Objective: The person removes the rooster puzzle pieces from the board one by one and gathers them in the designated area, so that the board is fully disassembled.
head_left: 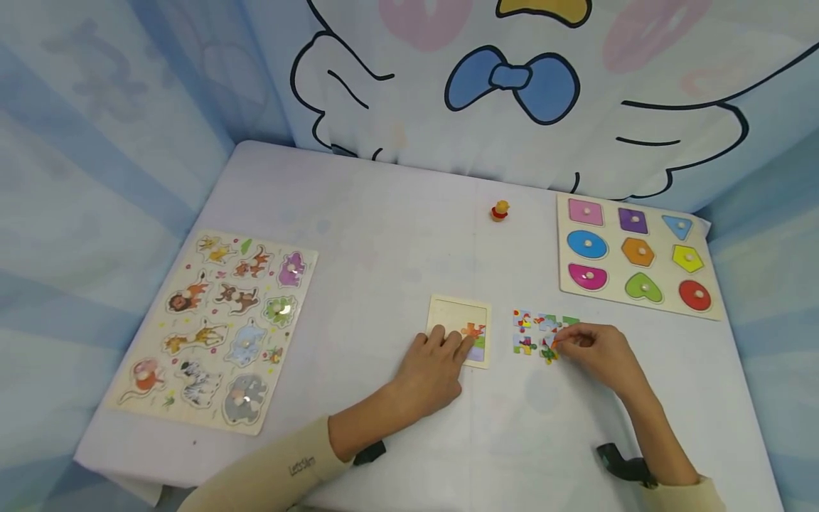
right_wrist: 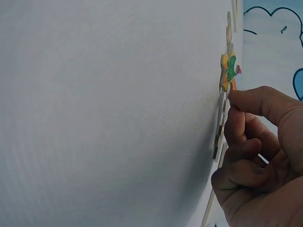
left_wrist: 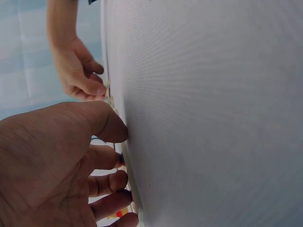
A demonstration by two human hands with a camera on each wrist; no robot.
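At lower centre, the left hand (head_left: 431, 373) steadies the tray (head_left: 456, 311), fingers relaxed; the right hand (head_left: 601, 354) pinches a piece (right_wrist: 230, 69): lift level.

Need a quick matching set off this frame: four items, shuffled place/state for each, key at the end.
Column 1
1. Left hand
2. Right hand
3. Animal board
4. Shape board

Column 2
A. At the far right corner of the table, head view
B. Pinches a puzzle piece
C. Touches the small wooden puzzle frame
D. At the left end of the table, head view

Pairs: 1-C, 2-B, 3-D, 4-A
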